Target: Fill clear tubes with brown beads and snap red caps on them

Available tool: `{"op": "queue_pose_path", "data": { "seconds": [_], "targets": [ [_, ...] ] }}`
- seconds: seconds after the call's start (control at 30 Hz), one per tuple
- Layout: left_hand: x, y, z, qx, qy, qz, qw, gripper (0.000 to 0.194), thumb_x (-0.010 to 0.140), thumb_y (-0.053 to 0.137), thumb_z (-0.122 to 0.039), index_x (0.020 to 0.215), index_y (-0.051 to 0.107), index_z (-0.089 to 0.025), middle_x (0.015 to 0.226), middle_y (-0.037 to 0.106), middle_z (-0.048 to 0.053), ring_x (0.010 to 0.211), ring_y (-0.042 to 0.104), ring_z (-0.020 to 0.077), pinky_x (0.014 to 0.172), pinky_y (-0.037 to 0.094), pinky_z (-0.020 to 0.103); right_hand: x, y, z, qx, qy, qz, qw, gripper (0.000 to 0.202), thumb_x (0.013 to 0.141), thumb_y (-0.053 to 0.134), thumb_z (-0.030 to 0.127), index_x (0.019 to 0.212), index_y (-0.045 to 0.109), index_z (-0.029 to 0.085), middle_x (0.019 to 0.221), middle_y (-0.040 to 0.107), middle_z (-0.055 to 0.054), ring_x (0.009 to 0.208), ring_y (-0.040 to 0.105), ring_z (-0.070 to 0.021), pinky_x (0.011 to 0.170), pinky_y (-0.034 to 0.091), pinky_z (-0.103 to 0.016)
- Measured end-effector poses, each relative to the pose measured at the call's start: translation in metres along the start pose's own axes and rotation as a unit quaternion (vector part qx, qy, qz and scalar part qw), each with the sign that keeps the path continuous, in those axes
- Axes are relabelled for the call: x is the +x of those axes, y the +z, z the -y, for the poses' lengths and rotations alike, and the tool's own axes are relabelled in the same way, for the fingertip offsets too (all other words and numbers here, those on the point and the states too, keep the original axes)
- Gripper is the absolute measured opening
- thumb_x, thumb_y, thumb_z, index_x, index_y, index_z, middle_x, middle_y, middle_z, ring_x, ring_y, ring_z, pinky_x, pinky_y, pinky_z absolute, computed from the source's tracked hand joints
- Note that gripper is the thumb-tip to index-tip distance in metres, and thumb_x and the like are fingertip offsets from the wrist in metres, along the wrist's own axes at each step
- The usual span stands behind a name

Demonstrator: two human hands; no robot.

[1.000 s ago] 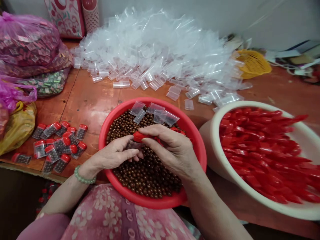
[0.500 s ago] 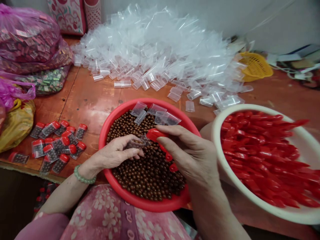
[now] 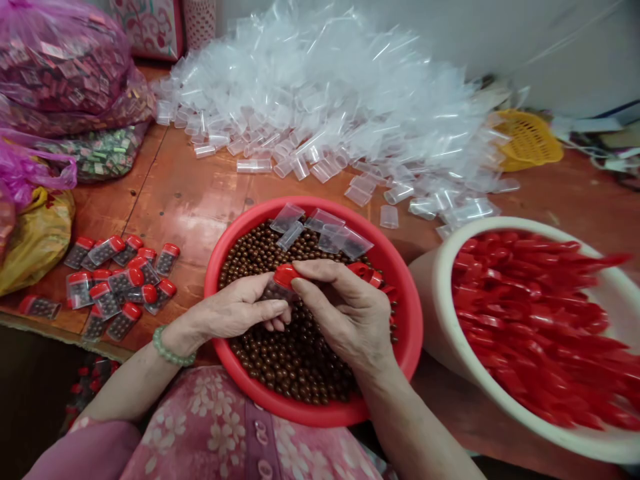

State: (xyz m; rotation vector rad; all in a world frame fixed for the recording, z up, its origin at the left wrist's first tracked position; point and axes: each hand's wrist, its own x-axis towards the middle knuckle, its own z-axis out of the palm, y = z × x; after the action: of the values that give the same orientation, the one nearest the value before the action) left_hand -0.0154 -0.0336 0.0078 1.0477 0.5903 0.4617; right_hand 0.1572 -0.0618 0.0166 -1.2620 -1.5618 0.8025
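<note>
my left hand (image 3: 245, 308) grips a small tube (image 3: 276, 291) and my right hand (image 3: 347, 310) pinches its red cap (image 3: 285, 274) over the red basin (image 3: 413, 327), a white tub (image 3: 431, 297) at three o'clock.

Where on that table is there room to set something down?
Bare table shows between the filled containers and the red basin, and between the yellow basket and the white tub. It's crowded where the clear tubes and bags pile up.
</note>
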Motion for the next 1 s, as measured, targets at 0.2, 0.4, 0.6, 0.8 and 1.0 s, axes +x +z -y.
{"op": "queue_pose_path", "data": {
  "seconds": [0.2,0.4,0.6,0.8,1.0],
  "targets": [
    [0.002,0.0,0.005,-0.007,0.012,0.007,1.0,0.042,0.084,0.06,-0.055,0.085,0.052,-0.014,0.077,0.055,0.001,0.066,0.054,0.0099,0.065,0.047,0.026,-0.002,0.001,-0.004,-0.023,-0.012,0.008,1.0,0.011,0.087,0.064,0.02,0.097,0.068,0.025,0.089,0.073,-0.003,0.082,0.07,-0.0177,0.074,0.058,-0.033],
    [0.003,-0.002,0.006,-0.072,0.02,-0.033,0.997,0.04,0.08,0.067,-0.052,0.083,0.056,-0.013,0.075,0.055,0.0,0.068,0.052,0.0099,0.067,0.044,0.024,-0.002,0.002,-0.007,-0.127,-0.129,0.09,0.979,0.066,0.075,0.077,0.04,0.132,0.048,0.024,0.132,0.06,-0.015,0.12,0.059,-0.0311,0.097,0.051,-0.048],
    [0.004,0.0,0.009,-0.142,0.025,-0.026,0.989,0.04,0.077,0.072,-0.05,0.079,0.06,-0.012,0.077,0.059,0.003,0.074,0.055,0.0132,0.074,0.045,0.027,-0.002,0.012,-0.005,-0.296,-0.209,0.054,0.93,0.07,0.078,0.07,0.038,0.137,0.037,0.019,0.116,0.062,-0.018,0.104,0.062,-0.0331,0.085,0.051,-0.05],
    [0.002,0.0,0.005,-0.155,0.031,-0.013,0.987,0.039,0.076,0.074,-0.049,0.079,0.06,-0.012,0.074,0.057,0.001,0.071,0.053,0.011,0.072,0.044,0.024,0.002,0.016,-0.003,-0.321,-0.266,0.021,0.909,0.062,0.074,0.063,0.028,0.131,0.041,0.016,0.101,0.065,-0.014,0.087,0.063,-0.0291,0.077,0.048,-0.044],
    [0.0,0.0,0.012,-0.146,0.02,-0.021,0.989,0.053,0.082,0.057,-0.065,0.077,0.063,-0.013,0.073,0.061,0.004,0.069,0.056,0.0131,0.07,0.048,0.027,-0.002,0.019,0.0,-0.32,-0.267,0.022,0.909,0.063,0.077,0.064,0.031,0.134,0.038,0.022,0.1,0.068,-0.011,0.085,0.065,-0.0273,0.081,0.044,-0.044]
  ]
}}
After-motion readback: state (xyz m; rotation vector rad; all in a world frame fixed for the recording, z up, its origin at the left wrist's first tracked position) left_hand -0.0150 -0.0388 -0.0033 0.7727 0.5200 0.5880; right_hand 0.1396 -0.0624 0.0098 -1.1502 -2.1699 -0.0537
